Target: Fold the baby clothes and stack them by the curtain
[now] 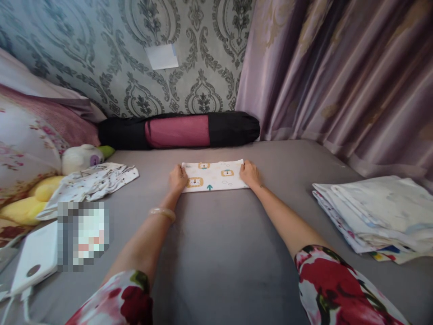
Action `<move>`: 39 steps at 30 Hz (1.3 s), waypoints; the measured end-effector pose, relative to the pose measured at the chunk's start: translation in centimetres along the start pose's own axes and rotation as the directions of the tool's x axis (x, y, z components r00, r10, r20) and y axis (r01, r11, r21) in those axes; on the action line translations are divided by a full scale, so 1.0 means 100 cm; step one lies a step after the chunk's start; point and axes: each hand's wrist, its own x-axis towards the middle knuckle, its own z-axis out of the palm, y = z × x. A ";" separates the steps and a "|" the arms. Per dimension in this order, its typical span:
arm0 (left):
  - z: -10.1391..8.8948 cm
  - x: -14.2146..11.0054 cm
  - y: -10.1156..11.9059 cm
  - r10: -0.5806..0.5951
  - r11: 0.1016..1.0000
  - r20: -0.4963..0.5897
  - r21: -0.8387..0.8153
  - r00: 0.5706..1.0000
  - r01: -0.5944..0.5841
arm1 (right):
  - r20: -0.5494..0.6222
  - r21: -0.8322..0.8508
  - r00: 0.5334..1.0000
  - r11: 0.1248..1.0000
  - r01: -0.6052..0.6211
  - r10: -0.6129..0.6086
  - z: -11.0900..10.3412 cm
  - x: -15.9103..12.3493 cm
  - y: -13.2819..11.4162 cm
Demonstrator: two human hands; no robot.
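A white cloth printed with yellow lion faces and green arrows lies folded into a flat rectangle on the grey bed sheet. At its left end, my left hand grips the edge with closed fingers. The right end is pinched by my right hand, its fingers curled round the corner. The cloth is held straight between both hands. A pale bangle circles my left wrist.
Folded cloths are stacked at right. Left are a spotted garment, a yellow plush toy, a white plush toy and a white power bank with cables. A black and pink rolled bag lies along the wall.
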 end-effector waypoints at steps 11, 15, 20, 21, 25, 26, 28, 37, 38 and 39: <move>0.002 -0.013 0.008 0.330 0.937 -0.101 0.151 0.938 -0.314 | -0.016 -0.037 0.997 0.997 0.069 -0.070 -0.016 -0.010 -0.022; 0.010 -0.032 0.040 0.529 0.832 0.106 0.129 0.842 -0.539 | 0.051 -0.021 0.916 0.917 0.399 -0.398 -0.007 -0.027 -0.055; 0.021 -0.046 0.061 0.464 0.853 0.205 0.160 0.862 -0.498 | 0.175 0.007 0.837 0.851 0.525 -0.518 0.013 -0.037 -0.079; 0.022 -0.046 0.060 0.448 0.857 0.219 0.170 0.867 -0.486 | 0.193 0.012 0.837 0.855 0.519 -0.512 0.016 -0.037 -0.080; 0.027 -0.045 0.055 0.426 0.858 0.227 0.206 0.876 -0.471 | 0.206 0.014 0.838 0.858 0.513 -0.505 0.025 -0.034 -0.077; 0.028 -0.044 0.054 0.425 0.858 0.222 0.209 0.878 -0.468 | 0.202 0.011 0.837 0.856 0.517 -0.509 0.026 -0.034 -0.076; 0.029 -0.044 0.054 0.419 0.863 0.219 0.205 0.881 -0.462 | 0.203 0.003 0.835 0.853 0.522 -0.512 0.028 -0.033 -0.075; 0.031 -0.042 0.053 0.412 0.877 0.197 0.177 0.890 -0.446 | 0.178 -0.007 0.848 0.862 0.508 -0.498 0.025 -0.038 -0.077; 0.032 -0.042 0.052 0.413 0.878 0.191 0.177 0.891 -0.445 | 0.174 -0.007 0.850 0.862 0.506 -0.498 0.026 -0.038 -0.078; 0.032 -0.042 0.053 0.412 0.878 0.187 0.179 0.891 -0.444 | 0.172 -0.007 0.851 0.863 0.505 -0.496 0.026 -0.038 -0.078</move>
